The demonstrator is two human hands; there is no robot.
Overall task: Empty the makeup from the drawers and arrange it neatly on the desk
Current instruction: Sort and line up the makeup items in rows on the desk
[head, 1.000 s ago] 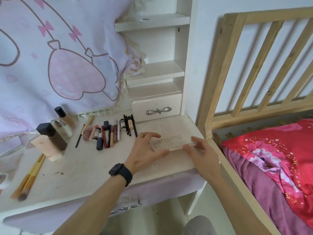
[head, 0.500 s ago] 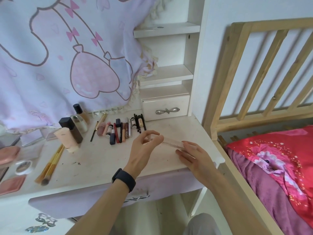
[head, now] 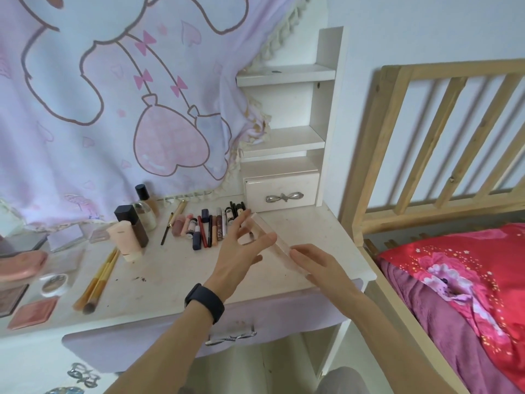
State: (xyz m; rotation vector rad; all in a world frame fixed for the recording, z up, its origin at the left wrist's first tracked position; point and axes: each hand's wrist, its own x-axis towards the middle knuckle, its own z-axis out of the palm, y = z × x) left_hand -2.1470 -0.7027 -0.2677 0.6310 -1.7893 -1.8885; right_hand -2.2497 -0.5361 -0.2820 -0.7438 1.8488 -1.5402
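Note:
A flat clear plastic case [head: 279,247] is held edge-up above the white desk [head: 170,268], slanting from far left to near right. My left hand [head: 241,251] holds its far end between thumb and fingers, and my right hand [head: 321,265] grips its near end. Behind my left hand a row of lipsticks, pencils and tubes [head: 210,226] lies side by side on the desk. Foundation bottles [head: 133,226] stand to the left, with makeup brushes [head: 98,282] in front of them. Compacts and a pink palette [head: 34,308] lie at the far left.
A small closed drawer with a bow handle [head: 281,191] sits under white shelves [head: 284,140] at the back. A lilac desk drawer [head: 221,325] fronts the desk below my wrists. A wooden bed frame [head: 397,155] and red bedding [head: 466,274] stand to the right. A printed cloth [head: 113,95] hangs behind.
The clear case lay flat between my hands a second ago; now it is lifted, tipped onto its edge and turned diagonally. The camera view has swung left, showing more of the desk.

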